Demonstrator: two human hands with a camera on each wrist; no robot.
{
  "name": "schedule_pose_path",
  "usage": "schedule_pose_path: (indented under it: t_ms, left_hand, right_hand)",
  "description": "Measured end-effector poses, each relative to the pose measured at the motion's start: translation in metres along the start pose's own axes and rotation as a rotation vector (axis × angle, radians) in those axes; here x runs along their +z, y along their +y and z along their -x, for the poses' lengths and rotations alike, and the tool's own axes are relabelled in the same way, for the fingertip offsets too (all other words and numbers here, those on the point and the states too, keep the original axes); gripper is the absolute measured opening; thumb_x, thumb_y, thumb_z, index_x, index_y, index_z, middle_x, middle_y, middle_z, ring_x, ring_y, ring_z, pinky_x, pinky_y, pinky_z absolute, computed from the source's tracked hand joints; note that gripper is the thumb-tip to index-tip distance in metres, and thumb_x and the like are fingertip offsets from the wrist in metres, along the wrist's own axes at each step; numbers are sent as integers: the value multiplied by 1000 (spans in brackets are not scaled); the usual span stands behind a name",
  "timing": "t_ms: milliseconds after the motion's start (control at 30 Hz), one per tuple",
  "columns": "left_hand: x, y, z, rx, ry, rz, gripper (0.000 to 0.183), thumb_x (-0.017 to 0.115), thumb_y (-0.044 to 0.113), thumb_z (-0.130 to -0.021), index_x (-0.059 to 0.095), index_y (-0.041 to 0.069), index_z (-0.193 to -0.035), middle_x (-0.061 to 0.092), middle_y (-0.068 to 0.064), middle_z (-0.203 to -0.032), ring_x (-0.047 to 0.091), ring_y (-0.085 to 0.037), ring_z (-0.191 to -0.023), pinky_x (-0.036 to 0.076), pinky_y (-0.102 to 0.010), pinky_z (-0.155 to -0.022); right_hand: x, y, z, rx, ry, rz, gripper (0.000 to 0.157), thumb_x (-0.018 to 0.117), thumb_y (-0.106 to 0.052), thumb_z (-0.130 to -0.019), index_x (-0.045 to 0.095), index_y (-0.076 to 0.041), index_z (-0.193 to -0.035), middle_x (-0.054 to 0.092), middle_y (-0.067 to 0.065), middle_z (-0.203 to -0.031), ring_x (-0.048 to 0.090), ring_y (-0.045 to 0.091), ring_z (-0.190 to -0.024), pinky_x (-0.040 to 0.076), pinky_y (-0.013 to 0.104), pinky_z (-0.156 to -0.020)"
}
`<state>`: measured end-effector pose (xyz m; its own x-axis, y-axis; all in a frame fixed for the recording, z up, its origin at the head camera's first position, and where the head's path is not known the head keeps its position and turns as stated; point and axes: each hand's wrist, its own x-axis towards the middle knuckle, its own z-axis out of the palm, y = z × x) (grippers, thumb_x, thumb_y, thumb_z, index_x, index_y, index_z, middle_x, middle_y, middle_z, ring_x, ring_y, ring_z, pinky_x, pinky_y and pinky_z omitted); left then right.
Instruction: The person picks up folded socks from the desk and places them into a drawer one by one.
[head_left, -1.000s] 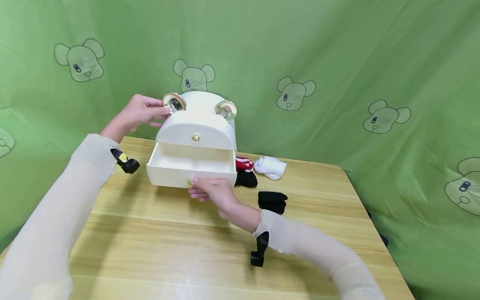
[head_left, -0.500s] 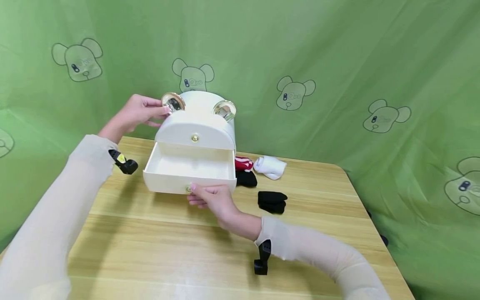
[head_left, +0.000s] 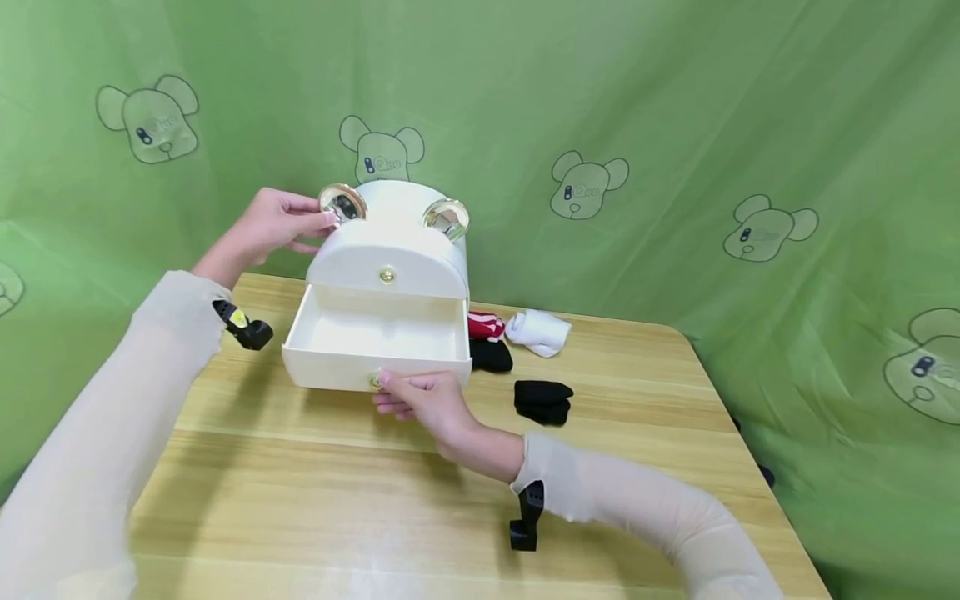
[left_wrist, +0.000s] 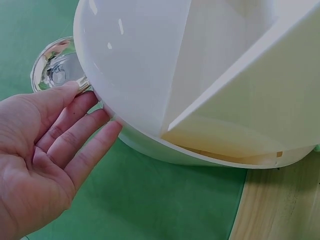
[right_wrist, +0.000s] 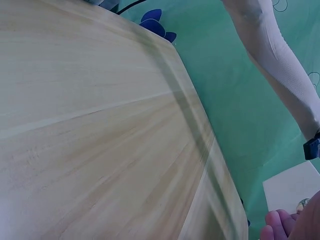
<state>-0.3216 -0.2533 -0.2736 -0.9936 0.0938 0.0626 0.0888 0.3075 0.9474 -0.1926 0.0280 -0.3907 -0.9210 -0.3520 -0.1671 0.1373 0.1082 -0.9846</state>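
The drawer (head_left: 378, 333) stood open in the lower half of the white box (head_left: 386, 242), with its front facing the person and sliding out in a line that veered slightly to the person's left. From where I stood its longer side ran left to right, across that line. Its gold knob (head_left: 376, 381) sat near the middle of the front, and the right hand (head_left: 435, 408) was the one at it, pinching the knob between thumb and fingers. That hand came in from the right and below, so the drawer lay just beyond its fingertips and to the left.

The left hand (head_left: 276, 223) was higher and farther back, holding the box's left gold ear (head_left: 343, 202) by its base with thumb against it, the other fingers stretched toward the box's side. The right gold ear (head_left: 446, 220) was untouched.

Close by the box's right side, partly hidden, lay a red-and-white bundle (head_left: 486, 326) and a black bundle (head_left: 491, 357); I couldn't tell whether they touched the box. Farther right on the bench (head_left: 337, 500) were a white bundle (head_left: 538, 332) and, nearer the person, another black one (head_left: 543, 402).
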Motion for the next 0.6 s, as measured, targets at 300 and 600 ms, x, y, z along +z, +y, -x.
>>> schedule_pose_path:
  t_ms: [300, 600]
  left_hand:
    - [-1, 3, 0, -16, -6, -5, 48, 71, 20, -98, 57, -5, -136, 77, 10, -92, 72, -3, -85, 67, -29, -82]
    - [-1, 2, 0, -19, -10, -5, 49, 70, 20, -98, 56, -5, -136, 77, 10, -92, 72, -3, -84, 67, -29, -81]
  right_hand:
    - [-5, -7, 0, -15, -67, 134, 32, 70, -31, -98, 77, -3, -109, 79, 16, -100, 78, 26, -89, 68, 37, -82]
    - [-21, -41, 7, -80, -277, 268, 26, 71, -23, -97, 77, 0, -107, 80, 11, -97, 77, 31, -94, 67, 33, -80]
